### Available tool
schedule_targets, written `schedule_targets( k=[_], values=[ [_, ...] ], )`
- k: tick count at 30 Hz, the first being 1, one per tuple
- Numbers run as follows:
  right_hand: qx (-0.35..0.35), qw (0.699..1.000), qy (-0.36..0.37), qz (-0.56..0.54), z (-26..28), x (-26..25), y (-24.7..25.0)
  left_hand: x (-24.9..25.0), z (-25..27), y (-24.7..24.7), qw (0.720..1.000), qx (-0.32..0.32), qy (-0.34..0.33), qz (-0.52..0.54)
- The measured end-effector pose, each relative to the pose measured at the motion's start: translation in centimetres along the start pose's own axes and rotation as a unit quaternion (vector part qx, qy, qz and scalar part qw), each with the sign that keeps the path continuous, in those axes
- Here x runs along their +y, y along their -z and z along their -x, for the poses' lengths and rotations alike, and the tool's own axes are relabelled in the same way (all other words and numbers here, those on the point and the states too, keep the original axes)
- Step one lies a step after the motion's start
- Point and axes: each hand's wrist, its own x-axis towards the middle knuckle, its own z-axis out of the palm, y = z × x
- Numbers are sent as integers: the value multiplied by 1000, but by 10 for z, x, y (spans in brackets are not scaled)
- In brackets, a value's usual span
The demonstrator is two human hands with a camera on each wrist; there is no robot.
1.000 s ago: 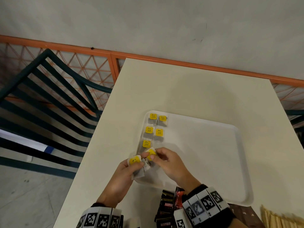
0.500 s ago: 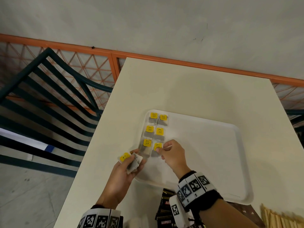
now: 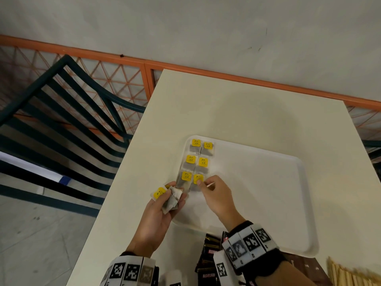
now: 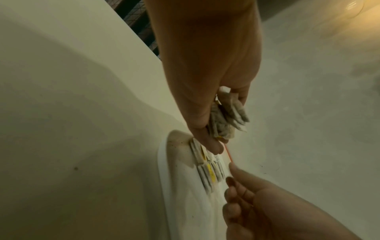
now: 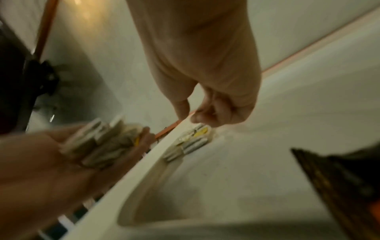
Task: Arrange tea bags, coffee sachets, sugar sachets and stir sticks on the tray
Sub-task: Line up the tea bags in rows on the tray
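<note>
A white tray (image 3: 257, 193) lies on the cream table (image 3: 226, 112). Tea bags with yellow tags (image 3: 195, 150) lie in two columns at the tray's far-left corner. My right hand (image 3: 203, 182) is over the nearest bag of the right column (image 3: 197, 178), its thumb and forefinger pinching the tag's edge; the bag lies flat on the tray (image 5: 200, 131). Just off the tray's left rim, my left hand (image 3: 174, 200) grips a fanned bundle of several tea bags (image 3: 159, 193), also seen in the left wrist view (image 4: 226, 120).
Dark Kopiko coffee sachets (image 3: 208, 254) are piled at the table's near edge under my right wrist. Brown sachets (image 3: 305, 265) and pale wooden stir sticks (image 3: 350, 275) lie near right. A dark slatted chair (image 3: 61, 112) stands left of the table, by an orange railing (image 3: 226, 75).
My right hand took one tea bag from the bundle and carried it forward onto the tray, into the right column's third place. The left hand drew the bundle slightly left.
</note>
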Motion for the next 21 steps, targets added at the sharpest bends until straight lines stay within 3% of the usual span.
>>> schedule_targets(
  k=[3,5,8,15,21],
  values=[
    [-149,986,-3,-79,21,-9,2,2,1,-1,1000,-24,8,1],
    [-185,977,31,-100,30,-9,-1,1,2,-3,999,-42,13,-12],
    [-172,979,52,-93,33,-6,-6,0,4,-6,998,-58,25,-15],
    [-182,966,-2,-185,34,-7,-4,2,6,-5,998,-57,26,-26],
    [-161,953,-7,-257,33,-4,6,4,4,1,997,28,-13,-70]
  ],
)
